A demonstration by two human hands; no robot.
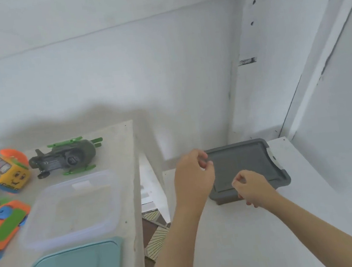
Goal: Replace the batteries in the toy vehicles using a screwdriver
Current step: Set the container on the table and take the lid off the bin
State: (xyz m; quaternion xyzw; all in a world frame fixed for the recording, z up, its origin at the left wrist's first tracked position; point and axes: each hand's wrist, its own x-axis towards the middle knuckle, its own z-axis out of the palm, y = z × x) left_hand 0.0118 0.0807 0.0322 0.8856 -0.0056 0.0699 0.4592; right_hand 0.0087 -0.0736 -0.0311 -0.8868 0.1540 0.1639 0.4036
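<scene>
Head: two hands (194, 175) (253, 188) (one grey box (247, 162))

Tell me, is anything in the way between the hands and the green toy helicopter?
Nothing visible blocks it. The left hand and right hand grip the grey box on the white shelf. Between them and the helicopter lie only an open gap and bare tabletop. The clear container sits nearer the camera, off that line.

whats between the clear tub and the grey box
Head view: past the clear tub comes the table edge, a gap down to the floor, then the left hand at the grey box.
</scene>
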